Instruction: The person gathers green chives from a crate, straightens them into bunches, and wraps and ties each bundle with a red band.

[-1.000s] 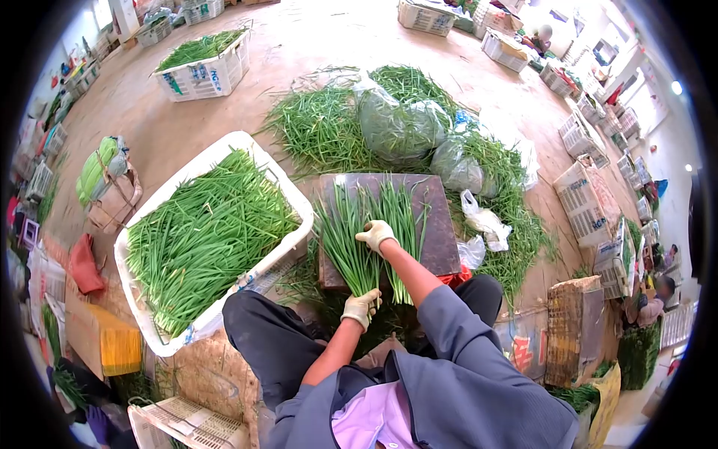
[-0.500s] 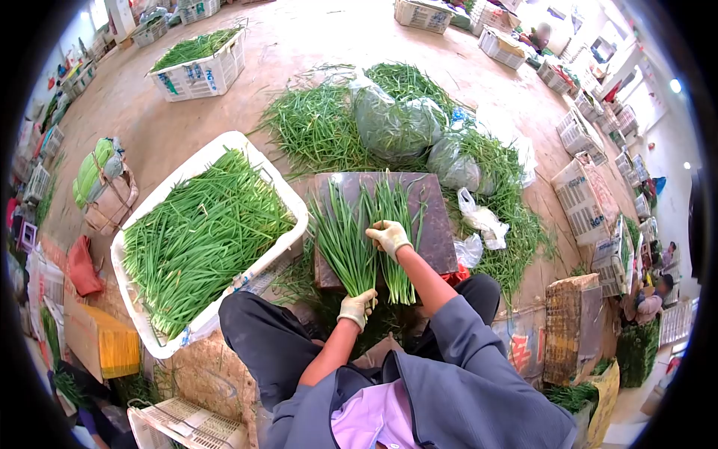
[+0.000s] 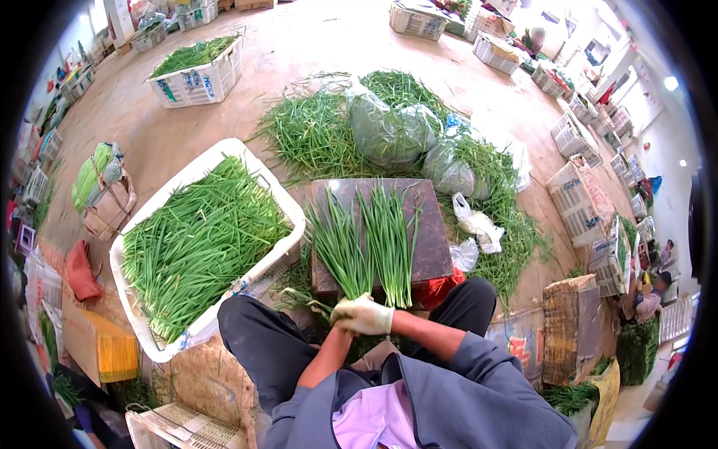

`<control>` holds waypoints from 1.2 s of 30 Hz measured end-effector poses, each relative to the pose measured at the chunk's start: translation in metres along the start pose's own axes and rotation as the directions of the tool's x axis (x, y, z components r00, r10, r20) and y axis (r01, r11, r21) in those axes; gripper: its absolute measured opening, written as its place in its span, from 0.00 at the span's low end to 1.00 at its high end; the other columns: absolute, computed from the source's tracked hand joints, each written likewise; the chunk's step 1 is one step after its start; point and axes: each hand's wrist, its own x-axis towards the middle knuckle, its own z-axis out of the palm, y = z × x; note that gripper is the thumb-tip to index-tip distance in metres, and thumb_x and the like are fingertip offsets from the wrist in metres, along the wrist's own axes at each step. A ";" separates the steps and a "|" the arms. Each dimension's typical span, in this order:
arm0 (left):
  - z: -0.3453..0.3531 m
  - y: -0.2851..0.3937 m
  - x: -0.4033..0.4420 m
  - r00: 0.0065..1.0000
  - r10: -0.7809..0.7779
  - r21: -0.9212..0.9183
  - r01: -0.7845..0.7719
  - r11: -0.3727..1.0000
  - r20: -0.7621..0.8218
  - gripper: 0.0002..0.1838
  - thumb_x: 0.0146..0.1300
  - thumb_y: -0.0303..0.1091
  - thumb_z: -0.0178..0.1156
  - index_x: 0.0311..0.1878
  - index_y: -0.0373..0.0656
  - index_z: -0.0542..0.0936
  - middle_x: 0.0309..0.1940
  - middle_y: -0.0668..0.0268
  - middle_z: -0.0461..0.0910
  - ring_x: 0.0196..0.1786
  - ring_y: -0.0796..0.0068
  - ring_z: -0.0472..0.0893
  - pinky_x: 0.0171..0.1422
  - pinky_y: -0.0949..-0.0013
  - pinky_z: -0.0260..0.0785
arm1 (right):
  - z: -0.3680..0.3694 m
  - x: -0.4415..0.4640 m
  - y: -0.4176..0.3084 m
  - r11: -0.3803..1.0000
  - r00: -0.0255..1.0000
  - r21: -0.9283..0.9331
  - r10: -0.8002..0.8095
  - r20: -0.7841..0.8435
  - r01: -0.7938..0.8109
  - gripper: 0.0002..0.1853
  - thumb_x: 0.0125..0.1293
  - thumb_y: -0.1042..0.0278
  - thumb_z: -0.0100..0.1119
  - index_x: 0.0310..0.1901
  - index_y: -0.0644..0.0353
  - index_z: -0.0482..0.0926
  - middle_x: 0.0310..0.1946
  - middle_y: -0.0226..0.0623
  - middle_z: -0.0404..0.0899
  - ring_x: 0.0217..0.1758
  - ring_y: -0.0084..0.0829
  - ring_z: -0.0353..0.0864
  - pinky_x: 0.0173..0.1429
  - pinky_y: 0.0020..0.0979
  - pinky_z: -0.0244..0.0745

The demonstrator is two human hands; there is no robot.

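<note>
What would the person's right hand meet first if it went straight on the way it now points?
Most likely the left hand: the right hand points across the body toward it, and the two overlap in this view. Depth is unclear, so I can't tell whether they actually touch.

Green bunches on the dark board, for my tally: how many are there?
2: the left bunch and the right bunch, side by side on the dark board.
</note>
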 end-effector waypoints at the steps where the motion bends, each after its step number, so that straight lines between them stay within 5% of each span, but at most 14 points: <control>1: -0.002 -0.001 -0.001 1.000 0.001 0.023 -0.001 1.000 0.000 0.10 0.62 0.39 0.68 0.42 0.44 0.84 0.24 0.70 0.80 0.21 0.80 0.72 0.21 0.75 0.59 | 0.008 0.000 -0.002 0.993 0.999 -0.116 -0.021 0.040 0.025 0.08 0.66 0.62 0.60 0.44 0.53 0.81 0.26 0.37 0.83 0.30 0.35 0.86 0.37 0.34 0.80; 3: -0.006 0.000 -0.003 1.000 -0.005 0.083 0.004 0.997 0.007 0.11 0.63 0.41 0.68 0.41 0.44 0.84 0.23 0.71 0.79 0.20 0.81 0.70 0.21 0.75 0.58 | 0.027 0.001 -0.012 0.928 0.996 -0.367 -0.038 0.084 0.066 0.09 0.67 0.60 0.60 0.45 0.52 0.81 0.26 0.36 0.82 0.30 0.31 0.85 0.37 0.34 0.79; 5: -0.007 0.003 0.002 0.995 -0.085 0.140 0.077 0.987 0.048 0.12 0.65 0.44 0.66 0.38 0.45 0.85 0.19 0.72 0.76 0.18 0.82 0.66 0.21 0.74 0.57 | 0.004 0.008 -0.073 0.839 0.874 0.462 0.033 0.485 -0.288 0.12 0.67 0.58 0.61 0.46 0.55 0.80 0.28 0.38 0.82 0.35 0.30 0.85 0.41 0.35 0.79; 6: -0.008 0.001 0.006 0.989 -0.123 0.091 0.116 0.989 0.084 0.13 0.66 0.44 0.66 0.37 0.44 0.85 0.20 0.71 0.76 0.17 0.81 0.67 0.23 0.74 0.60 | 0.015 0.020 -0.066 0.761 0.742 0.510 -0.058 0.668 -0.400 0.12 0.67 0.60 0.61 0.44 0.58 0.80 0.30 0.38 0.83 0.37 0.28 0.85 0.42 0.33 0.79; 9: -0.006 -0.013 0.023 0.997 -0.074 0.034 0.073 0.997 0.027 0.12 0.66 0.43 0.66 0.38 0.42 0.84 0.20 0.68 0.77 0.18 0.77 0.70 0.22 0.71 0.63 | -0.035 0.048 -0.110 0.965 0.778 0.200 -0.256 0.574 0.170 0.08 0.63 0.66 0.61 0.40 0.58 0.80 0.30 0.37 0.82 0.34 0.31 0.84 0.39 0.34 0.80; 12: -0.002 -0.001 0.004 0.996 -0.075 -0.003 0.075 0.997 0.051 0.08 0.66 0.35 0.65 0.37 0.40 0.83 0.29 0.65 0.82 0.21 0.80 0.73 0.19 0.74 0.60 | -0.132 0.102 -0.086 0.600 0.760 -0.532 -0.635 0.137 0.597 0.08 0.59 0.67 0.64 0.40 0.56 0.81 0.35 0.40 0.81 0.36 0.37 0.82 0.42 0.37 0.80; 14: -0.006 -0.009 0.011 0.994 -0.071 -0.105 0.080 0.991 0.088 0.09 0.66 0.35 0.65 0.41 0.40 0.81 0.30 0.65 0.82 0.21 0.80 0.73 0.17 0.77 0.57 | -0.188 0.101 -0.055 0.692 0.702 -0.721 -0.491 -0.516 -0.046 0.18 0.59 0.67 0.67 0.50 0.58 0.78 0.42 0.43 0.83 0.46 0.43 0.82 0.51 0.39 0.79; 16: -0.006 -0.009 0.010 0.994 -0.060 -0.119 0.071 0.990 0.094 0.09 0.66 0.35 0.65 0.43 0.40 0.81 0.32 0.65 0.82 0.22 0.80 0.73 0.18 0.78 0.58 | -0.229 0.085 -0.032 0.810 0.467 -0.433 -0.229 -0.854 -0.394 0.25 0.58 0.68 0.69 0.58 0.59 0.76 0.46 0.47 0.84 0.52 0.47 0.82 0.57 0.41 0.78; 18: -0.005 -0.006 0.009 0.992 -0.067 -0.092 0.077 0.993 0.107 0.08 0.67 0.35 0.64 0.42 0.42 0.80 0.34 0.65 0.83 0.22 0.80 0.73 0.18 0.77 0.58 | -0.220 0.042 -0.005 0.892 0.631 -0.189 0.129 -0.765 -0.411 0.23 0.59 0.64 0.69 0.56 0.60 0.76 0.45 0.49 0.84 0.52 0.48 0.82 0.58 0.41 0.77; 20: -0.005 -0.010 0.016 0.989 -0.086 -0.157 0.104 0.982 0.121 0.08 0.67 0.36 0.64 0.42 0.42 0.80 0.34 0.65 0.83 0.22 0.80 0.73 0.19 0.78 0.58 | -0.188 -0.003 0.032 0.733 0.721 -0.335 0.295 -0.627 -0.592 0.24 0.61 0.55 0.69 0.54 0.61 0.77 0.44 0.49 0.84 0.50 0.48 0.83 0.58 0.41 0.76; 23: -0.001 -0.011 0.013 0.989 -0.096 -0.177 0.116 0.977 0.114 0.11 0.66 0.39 0.66 0.43 0.42 0.80 0.33 0.67 0.82 0.22 0.80 0.73 0.19 0.77 0.59 | -0.118 -0.056 0.064 0.532 0.518 -0.207 0.541 -0.663 -0.821 0.36 0.57 0.44 0.69 0.59 0.63 0.72 0.49 0.55 0.80 0.53 0.52 0.81 0.58 0.44 0.76; 27: 0.003 -0.005 0.007 0.989 -0.107 -0.077 0.115 0.990 0.102 0.17 0.58 0.46 0.73 0.40 0.44 0.81 0.31 0.70 0.80 0.22 0.82 0.71 0.19 0.77 0.58 | -0.045 -0.073 0.080 0.480 0.359 -0.050 0.580 -0.731 -0.876 0.48 0.53 0.42 0.72 0.67 0.66 0.64 0.57 0.61 0.72 0.60 0.57 0.74 0.62 0.45 0.72; 33: -0.003 -0.026 0.029 0.998 0.039 -0.115 -0.034 0.993 0.045 0.11 0.60 0.33 0.69 0.45 0.43 0.83 0.34 0.67 0.85 0.30 0.73 0.82 0.32 0.69 0.72 | 0.022 -0.051 0.088 0.687 0.556 -0.211 0.328 -0.764 -0.695 0.33 0.56 0.64 0.69 0.63 0.64 0.72 0.62 0.62 0.68 0.65 0.58 0.69 0.68 0.46 0.68; 36: -0.004 -0.037 0.041 0.990 0.018 -0.428 0.046 0.903 0.143 0.13 0.65 0.34 0.64 0.51 0.42 0.82 0.40 0.67 0.84 0.37 0.70 0.83 0.41 0.65 0.78 | 0.045 -0.047 0.081 0.765 0.635 -0.249 0.256 -0.729 -0.594 0.28 0.58 0.70 0.65 0.61 0.64 0.73 0.63 0.60 0.70 0.65 0.57 0.70 0.70 0.45 0.68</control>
